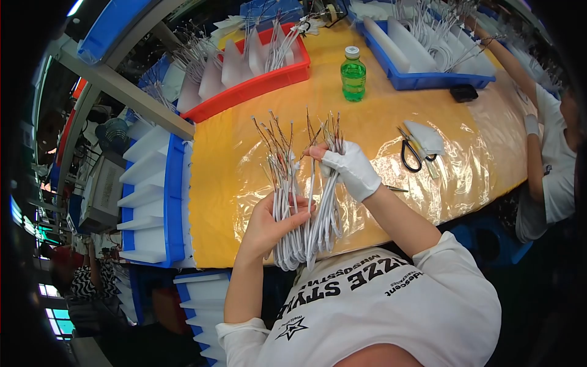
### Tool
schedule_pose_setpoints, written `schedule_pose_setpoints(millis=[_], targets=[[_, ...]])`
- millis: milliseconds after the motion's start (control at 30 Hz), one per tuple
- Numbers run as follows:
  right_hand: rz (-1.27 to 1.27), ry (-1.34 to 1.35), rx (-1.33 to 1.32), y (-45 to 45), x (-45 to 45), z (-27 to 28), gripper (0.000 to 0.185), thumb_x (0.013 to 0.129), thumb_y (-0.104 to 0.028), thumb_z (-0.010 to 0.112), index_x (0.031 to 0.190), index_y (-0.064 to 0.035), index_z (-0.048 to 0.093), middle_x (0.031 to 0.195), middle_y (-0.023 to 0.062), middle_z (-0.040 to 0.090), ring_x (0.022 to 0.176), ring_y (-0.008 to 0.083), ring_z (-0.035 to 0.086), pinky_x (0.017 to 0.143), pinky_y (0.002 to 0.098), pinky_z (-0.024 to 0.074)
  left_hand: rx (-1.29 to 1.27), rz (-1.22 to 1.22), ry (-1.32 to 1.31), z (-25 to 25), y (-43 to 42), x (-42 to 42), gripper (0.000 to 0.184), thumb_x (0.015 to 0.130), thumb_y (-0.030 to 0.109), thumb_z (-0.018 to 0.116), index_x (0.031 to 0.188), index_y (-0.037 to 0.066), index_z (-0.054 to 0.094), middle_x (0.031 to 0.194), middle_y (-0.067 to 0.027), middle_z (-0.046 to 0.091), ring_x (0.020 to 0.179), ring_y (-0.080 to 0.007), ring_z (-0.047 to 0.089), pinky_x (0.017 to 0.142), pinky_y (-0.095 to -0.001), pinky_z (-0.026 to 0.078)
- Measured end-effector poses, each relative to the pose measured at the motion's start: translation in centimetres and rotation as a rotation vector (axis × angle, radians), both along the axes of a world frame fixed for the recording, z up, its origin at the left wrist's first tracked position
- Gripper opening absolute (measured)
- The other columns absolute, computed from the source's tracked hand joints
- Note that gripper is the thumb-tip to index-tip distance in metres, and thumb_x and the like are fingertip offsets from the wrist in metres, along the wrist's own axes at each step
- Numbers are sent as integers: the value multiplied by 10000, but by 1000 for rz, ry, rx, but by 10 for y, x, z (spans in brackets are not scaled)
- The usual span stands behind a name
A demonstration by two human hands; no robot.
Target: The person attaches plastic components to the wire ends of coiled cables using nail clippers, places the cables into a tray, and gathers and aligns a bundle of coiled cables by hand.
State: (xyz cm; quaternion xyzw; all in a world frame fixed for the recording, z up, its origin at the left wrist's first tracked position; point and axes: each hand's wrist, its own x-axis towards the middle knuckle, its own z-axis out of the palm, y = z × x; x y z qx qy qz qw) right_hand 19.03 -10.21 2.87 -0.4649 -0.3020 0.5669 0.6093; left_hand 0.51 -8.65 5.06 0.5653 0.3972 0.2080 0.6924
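Observation:
Close to my body, a bundle of white cables (287, 235) with bare, reddish-brown wire ends hangs in my left hand (269, 223). Its fingers wrap round the looped cables, with the thumb lying across them. A second group of white cables (327, 208) is beside it on the right. My right hand (351, 168), in a white glove with bare fingertips, closes near the top of this group, thumb and finger pinching thin wires. The wire ends (275, 137) of both groups point away from me over the yellow table.
Scissors (411, 156) and a white cloth (425, 137) lie at right on the yellow table (220, 183). A green bottle (353, 74) stands at the back between a red bin (251, 88) and a blue bin (440, 81) holding cables. Blue trays (175, 202) line the left. A co-worker (553, 153) sits at right.

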Motion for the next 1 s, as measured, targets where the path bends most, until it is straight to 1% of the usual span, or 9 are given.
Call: schedule_pose_setpoints(millis=[67,100,133,300,367,433,533,700,1000], targets=[[-48,-62,57,0,2,-1,235,763,-268,614,840,-46,631,622,-28,519,526,41,419,476,190,301,61,-19,-122,-1,1,-3,333,723,0,620,1022,-64,489,939,-134,592,879,-178,583,745,-260,464],[-46,-61,56,-1,3,-1,235,763,-268,614,840,-46,631,622,-28,519,526,41,419,476,190,301,28,-28,-138,-2,3,-7,389,747,14,596,1105,-64,466,988,-118,577,896,-163,568,779,-253,446],[-5,-52,16,-1,4,0,243,755,-271,623,842,-45,623,649,-25,534,547,43,431,493,192,314,27,-25,-137,-2,5,-8,389,747,14,596,1105,-64,466,988,-118,577,896,-163,568,779,-253,446],[48,17,45,0,0,-3,268,736,-280,642,850,-42,594,662,-19,546,554,45,446,503,192,332,-19,37,-47,-3,9,-5,309,732,20,621,1016,-41,517,825,-87,610,743,-136,590,675,-233,458],[175,37,-87,-2,5,-1,216,731,-225,661,833,-44,600,704,15,583,636,68,500,566,207,377,1,32,-36,-3,10,-3,272,724,19,630,972,-33,530,782,-86,614,716,-135,593,630,-226,459],[155,56,-70,-2,3,-3,236,722,-234,670,843,-44,600,690,5,572,615,65,486,551,203,369,-22,57,-64,-4,10,-1,193,706,-3,641,849,3,512,735,-107,609,681,-145,601,556,-219,446],[146,19,-85,-3,1,6,283,700,-252,691,859,-38,597,669,-13,548,593,62,465,538,194,356,1,60,-77,-4,9,0,225,690,-24,650,782,39,456,699,-121,604,668,-162,609,522,-219,445],[200,-76,-144,-2,-1,6,329,656,-261,730,837,-29,585,671,-17,531,607,61,474,537,189,358,-25,43,-59,-2,8,4,270,684,-45,650,767,58,414,696,-130,600,669,-184,615,513,-222,445],[66,-17,-93,1,1,-1,273,644,-246,740,727,-51,568,607,-18,513,541,63,460,491,199,361,14,5,-25,-1,7,1,274,696,-52,639,755,59,395,712,-147,599,680,-197,619,510,-225,454]])
